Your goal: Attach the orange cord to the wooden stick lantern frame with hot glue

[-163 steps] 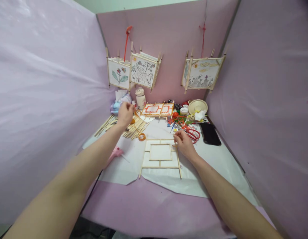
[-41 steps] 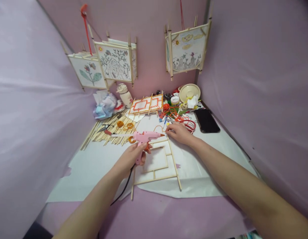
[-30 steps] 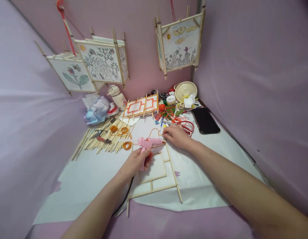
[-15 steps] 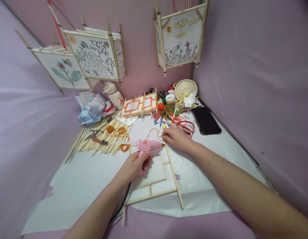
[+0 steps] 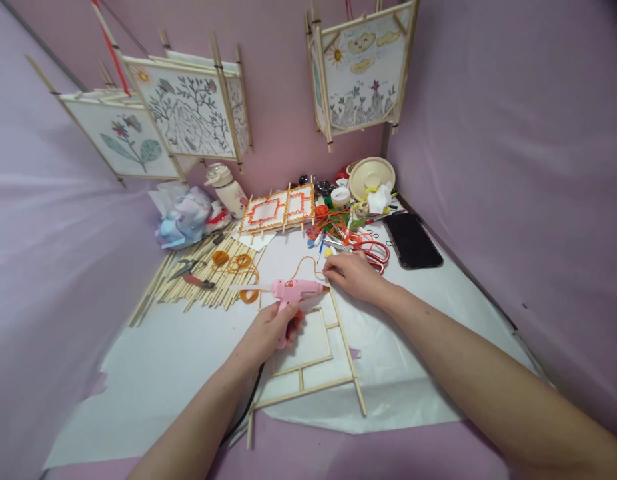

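My left hand point(image 5: 278, 327) is wrapped round the handle of a pink hot glue gun point(image 5: 296, 289), which carries a clear glue stick at its back. The gun's nozzle points right, close to the upper right part of a wooden stick frame point(image 5: 344, 340). At that spot the fingers of my right hand point(image 5: 353, 272) pinch the end of an orange cord point(image 5: 304, 263). The cord loops left behind the gun towards orange coils point(image 5: 243, 261). Under my hands the frame lies flat on white sheeting, with a smaller stick rectangle inside it.
Thin wooden sticks point(image 5: 188, 287) and pruning shears point(image 5: 191, 275) lie left. Behind stand a finished corded panel point(image 5: 277, 211) and a bottle point(image 5: 226, 190). Red-handled scissors point(image 5: 378, 255) and a phone point(image 5: 413, 240) are right. Painted lanterns point(image 5: 368, 73) hang above.
Both hands, the glue gun and the cord stay almost in place. The whole view has shifted very slightly.
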`<action>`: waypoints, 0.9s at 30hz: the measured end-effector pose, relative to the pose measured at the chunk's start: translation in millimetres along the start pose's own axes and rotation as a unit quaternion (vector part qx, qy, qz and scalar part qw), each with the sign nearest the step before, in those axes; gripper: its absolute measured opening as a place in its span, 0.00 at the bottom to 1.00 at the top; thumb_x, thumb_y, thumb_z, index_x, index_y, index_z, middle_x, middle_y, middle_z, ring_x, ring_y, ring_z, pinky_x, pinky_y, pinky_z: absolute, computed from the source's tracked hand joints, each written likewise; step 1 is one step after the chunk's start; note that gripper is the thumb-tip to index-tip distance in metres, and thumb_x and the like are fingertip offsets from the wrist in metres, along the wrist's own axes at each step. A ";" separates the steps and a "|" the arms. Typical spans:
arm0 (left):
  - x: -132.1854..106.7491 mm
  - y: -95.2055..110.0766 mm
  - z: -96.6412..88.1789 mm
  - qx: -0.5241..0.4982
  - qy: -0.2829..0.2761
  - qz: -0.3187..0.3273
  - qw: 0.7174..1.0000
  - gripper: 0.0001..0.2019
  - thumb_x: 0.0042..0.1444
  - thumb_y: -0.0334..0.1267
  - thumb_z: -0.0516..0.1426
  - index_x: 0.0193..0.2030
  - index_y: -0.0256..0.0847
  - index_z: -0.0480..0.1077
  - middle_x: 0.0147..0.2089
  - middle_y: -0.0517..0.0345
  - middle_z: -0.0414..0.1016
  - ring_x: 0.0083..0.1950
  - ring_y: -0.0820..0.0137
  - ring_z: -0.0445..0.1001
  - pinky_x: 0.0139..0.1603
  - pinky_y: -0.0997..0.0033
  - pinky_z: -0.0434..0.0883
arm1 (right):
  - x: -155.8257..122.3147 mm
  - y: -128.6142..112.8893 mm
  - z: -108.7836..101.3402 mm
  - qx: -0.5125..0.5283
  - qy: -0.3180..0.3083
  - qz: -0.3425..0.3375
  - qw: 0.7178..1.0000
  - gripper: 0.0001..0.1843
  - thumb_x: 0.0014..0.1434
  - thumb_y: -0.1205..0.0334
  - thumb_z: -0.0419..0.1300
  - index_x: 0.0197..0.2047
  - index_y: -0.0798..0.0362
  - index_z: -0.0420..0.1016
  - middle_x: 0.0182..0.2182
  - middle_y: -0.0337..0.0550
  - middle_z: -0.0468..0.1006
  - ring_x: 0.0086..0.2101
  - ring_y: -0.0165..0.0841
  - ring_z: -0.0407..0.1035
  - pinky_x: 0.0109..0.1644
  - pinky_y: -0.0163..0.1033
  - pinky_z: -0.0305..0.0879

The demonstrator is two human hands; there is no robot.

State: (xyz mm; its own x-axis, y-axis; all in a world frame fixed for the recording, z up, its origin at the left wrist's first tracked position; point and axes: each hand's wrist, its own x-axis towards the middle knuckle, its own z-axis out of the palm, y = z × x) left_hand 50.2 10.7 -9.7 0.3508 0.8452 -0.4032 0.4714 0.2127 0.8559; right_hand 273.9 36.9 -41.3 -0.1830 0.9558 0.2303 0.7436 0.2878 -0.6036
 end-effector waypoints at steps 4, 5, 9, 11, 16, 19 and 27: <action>-0.4 0.7 0.6 0.002 0.002 -0.003 1.000 0.21 0.56 0.55 0.51 0.28 0.36 0.67 0.21 0.59 0.66 0.19 0.76 0.61 0.20 0.76 0.56 | -0.5 -1.5 -1.4 0.001 -0.001 0.006 1.000 0.08 0.61 0.68 0.56 0.33 0.52 0.76 0.33 0.41 0.80 0.39 0.35 0.68 0.47 0.41 0.48; -0.2 0.4 0.8 0.002 0.003 -0.003 1.000 0.22 0.56 0.56 0.51 0.28 0.36 0.67 0.21 0.59 0.66 0.19 0.76 0.61 0.20 0.76 0.56 | -0.6 -1.6 -1.5 0.001 -0.002 0.006 1.000 0.08 0.61 0.68 0.56 0.33 0.52 0.75 0.33 0.41 0.80 0.40 0.35 0.68 0.47 0.41 0.48; 0.6 -1.5 1.3 0.001 0.002 0.000 1.000 0.22 0.57 0.56 0.51 0.30 0.36 0.67 0.22 0.58 0.67 0.19 0.76 0.61 0.20 0.76 0.56 | -0.7 -1.2 -1.2 0.007 0.001 0.005 1.000 0.08 0.60 0.68 0.55 0.33 0.52 0.75 0.33 0.40 0.80 0.39 0.35 0.68 0.47 0.41 0.48; 0.8 -2.4 1.4 0.000 0.003 0.002 1.000 0.22 0.57 0.56 0.51 0.30 0.36 0.67 0.23 0.58 0.68 0.19 0.76 0.61 0.20 0.76 0.57 | -0.7 -1.0 -0.8 0.009 0.003 0.005 1.000 0.08 0.60 0.68 0.55 0.33 0.52 0.75 0.33 0.40 0.80 0.39 0.34 0.68 0.47 0.41 0.48; 1.4 -4.5 0.7 -0.002 -0.002 0.007 1.000 0.21 0.57 0.55 0.51 0.30 0.36 0.67 0.24 0.58 0.68 0.20 0.76 0.62 0.20 0.76 0.57 | -0.7 -0.8 -0.2 0.010 0.004 0.006 1.000 0.08 0.60 0.69 0.56 0.32 0.52 0.75 0.33 0.40 0.79 0.39 0.34 0.68 0.47 0.41 0.47; 1.7 -5.2 0.0 -0.001 -0.002 0.005 1.000 0.22 0.57 0.56 0.51 0.31 0.36 0.67 0.24 0.58 0.68 0.20 0.75 0.62 0.20 0.76 0.57 | -0.6 -0.5 -0.1 0.010 0.006 0.004 1.000 0.08 0.60 0.68 0.56 0.33 0.52 0.75 0.33 0.39 0.79 0.39 0.34 0.68 0.47 0.41 0.47; -0.4 -2.5 1.3 -0.019 0.008 -0.002 1.000 0.23 0.55 0.57 0.53 0.32 0.35 0.68 0.25 0.57 0.69 0.20 0.76 0.62 0.20 0.76 0.58 | -0.8 0.3 0.0 0.011 0.005 0.002 1.000 0.07 0.60 0.68 0.56 0.33 0.52 0.75 0.33 0.40 0.79 0.39 0.34 0.68 0.48 0.42 0.47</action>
State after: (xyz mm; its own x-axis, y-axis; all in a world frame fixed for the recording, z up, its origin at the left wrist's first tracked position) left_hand 50.0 9.2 -12.1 0.3361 0.8516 -0.4022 0.4423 0.2343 0.8657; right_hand 274.3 36.2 -41.6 -0.1738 0.9560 0.2364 0.7298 0.2862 -0.6209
